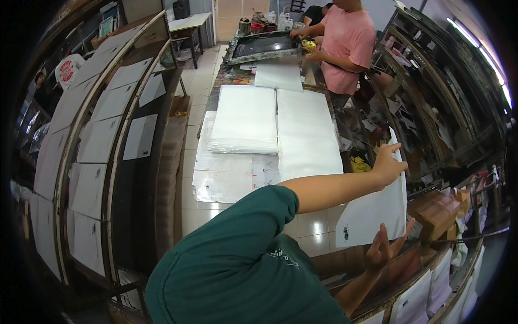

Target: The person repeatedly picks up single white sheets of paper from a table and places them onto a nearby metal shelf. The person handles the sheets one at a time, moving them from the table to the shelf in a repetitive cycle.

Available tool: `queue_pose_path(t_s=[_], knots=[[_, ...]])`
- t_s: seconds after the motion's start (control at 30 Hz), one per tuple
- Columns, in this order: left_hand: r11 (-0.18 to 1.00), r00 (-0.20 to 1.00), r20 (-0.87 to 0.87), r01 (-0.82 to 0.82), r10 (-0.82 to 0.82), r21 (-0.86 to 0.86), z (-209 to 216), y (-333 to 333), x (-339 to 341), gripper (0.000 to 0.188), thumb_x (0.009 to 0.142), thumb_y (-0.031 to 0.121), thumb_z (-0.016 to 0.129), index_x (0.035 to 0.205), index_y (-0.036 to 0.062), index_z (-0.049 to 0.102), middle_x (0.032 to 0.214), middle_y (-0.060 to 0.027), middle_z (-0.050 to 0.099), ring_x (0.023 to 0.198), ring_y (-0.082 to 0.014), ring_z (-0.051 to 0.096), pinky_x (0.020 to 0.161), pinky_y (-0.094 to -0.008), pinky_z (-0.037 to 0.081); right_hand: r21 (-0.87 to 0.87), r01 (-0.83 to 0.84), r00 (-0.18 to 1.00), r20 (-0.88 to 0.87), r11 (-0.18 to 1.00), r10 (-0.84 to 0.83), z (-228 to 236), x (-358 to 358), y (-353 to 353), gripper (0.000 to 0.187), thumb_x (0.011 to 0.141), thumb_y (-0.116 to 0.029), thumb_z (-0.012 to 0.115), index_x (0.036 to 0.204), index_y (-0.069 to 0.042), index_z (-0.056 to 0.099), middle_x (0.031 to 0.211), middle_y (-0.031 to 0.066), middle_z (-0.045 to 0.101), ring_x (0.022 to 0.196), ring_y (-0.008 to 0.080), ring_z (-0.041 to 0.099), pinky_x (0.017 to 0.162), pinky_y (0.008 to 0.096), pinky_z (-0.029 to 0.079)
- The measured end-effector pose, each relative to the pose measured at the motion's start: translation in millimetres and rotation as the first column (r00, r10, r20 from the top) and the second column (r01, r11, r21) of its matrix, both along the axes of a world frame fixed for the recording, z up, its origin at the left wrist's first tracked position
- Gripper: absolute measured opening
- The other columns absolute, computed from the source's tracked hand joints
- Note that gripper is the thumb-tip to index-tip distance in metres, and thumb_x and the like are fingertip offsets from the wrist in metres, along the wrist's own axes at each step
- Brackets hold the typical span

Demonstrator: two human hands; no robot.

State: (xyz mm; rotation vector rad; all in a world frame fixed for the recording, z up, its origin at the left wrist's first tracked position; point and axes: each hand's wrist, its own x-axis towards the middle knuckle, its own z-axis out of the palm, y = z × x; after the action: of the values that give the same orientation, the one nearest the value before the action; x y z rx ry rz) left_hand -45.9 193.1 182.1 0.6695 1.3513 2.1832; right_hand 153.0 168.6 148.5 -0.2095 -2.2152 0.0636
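A large white sheet (372,216) with a small dark printed mark near one corner hangs at my right side, tilted. My left hand (389,165) reaches across to the right and grips its far edge, fingers curled over it. Below, my right hand (384,249) is at the sheet's near edge, palm up with fingers spread; whether it bears any weight I cannot tell. On the table, a stack of white sheets (245,116) lies next to another white pile (307,132). A smaller white pile (279,74) sits farther back.
At the table's far end, a person in a pink shirt (349,46) handles a dark framed screen (267,47) and something yellow. Racks holding white sheets (100,137) stand on the left. More shelving (448,102) and a cardboard box (434,213) are on the right.
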Motion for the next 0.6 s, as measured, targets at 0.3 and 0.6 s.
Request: queue_pose_path(t_s=[0.3,0.6], knots=[[0.968,0.941,0.228,0.235,-0.249,0.086,-24,16,12,0.076,0.067,0.02,0.073,0.13,0.0007,0.036,0.115,-0.0151,0.045,0.088,-0.022,0.056,0.064,-0.0305,0.05,-0.207,0.19,0.981,0.002,0.96,-0.194,-13,10,42,0.04,0.081,0.003,0.046,0.12,0.002,0.05,0.114,0.0259,0.053,0.105,0.0374,0.053,0.09,0.0377,0.041],[0.919,0.818,-0.571,-0.179,-0.06,-0.353,-148,-53,-108,0.053,0.069,0.032,0.073,0.115,0.0132,0.054,0.099,-0.0057,0.058,0.087,-0.0178,0.056,0.075,-0.031,0.047,-0.522,0.4,0.913,0.157,0.753,-0.376,13,58,91,0.061,0.068,0.007,0.041,0.129,-0.001,0.042,0.118,0.0203,0.052,0.106,0.026,0.053,0.091,0.0317,0.039]])
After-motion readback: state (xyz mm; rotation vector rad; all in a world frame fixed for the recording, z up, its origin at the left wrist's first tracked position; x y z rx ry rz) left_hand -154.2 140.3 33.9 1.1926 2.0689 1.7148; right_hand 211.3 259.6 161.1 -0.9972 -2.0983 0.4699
